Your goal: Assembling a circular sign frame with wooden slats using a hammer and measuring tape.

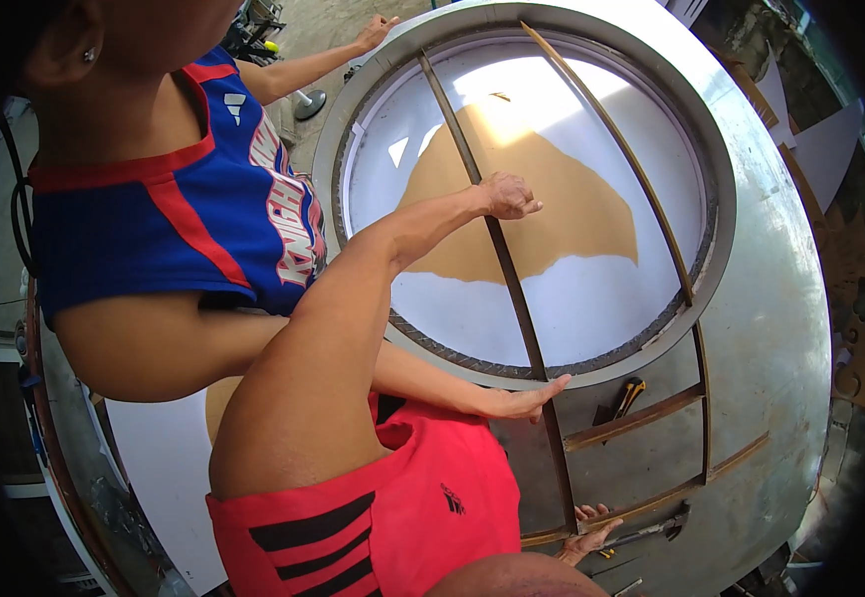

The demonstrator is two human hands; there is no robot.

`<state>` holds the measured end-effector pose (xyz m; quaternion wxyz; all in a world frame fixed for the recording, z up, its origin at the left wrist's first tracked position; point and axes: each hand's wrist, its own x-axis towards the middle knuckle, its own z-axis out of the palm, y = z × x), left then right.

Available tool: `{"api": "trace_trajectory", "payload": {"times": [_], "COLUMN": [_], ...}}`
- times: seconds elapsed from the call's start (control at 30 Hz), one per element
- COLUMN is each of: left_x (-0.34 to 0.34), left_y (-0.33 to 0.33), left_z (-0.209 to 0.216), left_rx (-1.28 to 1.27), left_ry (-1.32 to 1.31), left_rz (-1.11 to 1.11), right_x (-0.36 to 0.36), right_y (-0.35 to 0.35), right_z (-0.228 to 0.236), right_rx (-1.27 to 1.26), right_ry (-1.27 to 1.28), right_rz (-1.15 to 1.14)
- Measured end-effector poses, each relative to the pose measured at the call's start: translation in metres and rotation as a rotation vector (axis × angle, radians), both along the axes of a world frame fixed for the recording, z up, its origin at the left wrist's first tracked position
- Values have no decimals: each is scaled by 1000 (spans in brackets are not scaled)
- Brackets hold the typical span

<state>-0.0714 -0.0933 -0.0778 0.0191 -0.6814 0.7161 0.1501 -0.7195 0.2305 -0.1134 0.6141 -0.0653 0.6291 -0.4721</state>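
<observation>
A long, curved metal-bar frame (520, 298) lies across a big round grey ring (716, 229). My left hand (510, 196) is curled closed over its left bar, inside the ring; what the fingers hold, if anything, is hidden. At the bottom corner of the frame, my right hand (581, 537) grips the lower bar, with the fingers showing on both sides of it. A co-worker's flat hand (530, 400) rests at the left bar by the ring's near rim. Their other hand (378, 35) touches the table's far edge.
The ring sits on a shiny metal table (770, 338). Inside it is a white surface with a brown patch (552, 219). A yellow-and-black utility knife (629, 396) and a hammer-like tool (666, 525) lie near the frame. The co-worker (174, 189) stands close on the left.
</observation>
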Motion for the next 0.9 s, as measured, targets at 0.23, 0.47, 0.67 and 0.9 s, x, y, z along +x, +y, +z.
{"api": "trace_trajectory", "payload": {"times": [0.23,0.47,0.67,0.9], "left_x": [-6,-8,-7,-45], "left_y": [1,4,1,2], "left_z": [9,13,0,-9], "left_rx": [136,174,202,-31], "left_ry": [49,89,40,-24], "left_rz": [135,181,203,-160], "right_x": [6,8,4,-7], "right_y": [-8,-9,-3,2], "right_z": [8,5,-5,-15], "right_rx": [76,119,-40,-107], "right_ry": [163,211,158,-173], "right_rz": [-1,-23,-8,61]}}
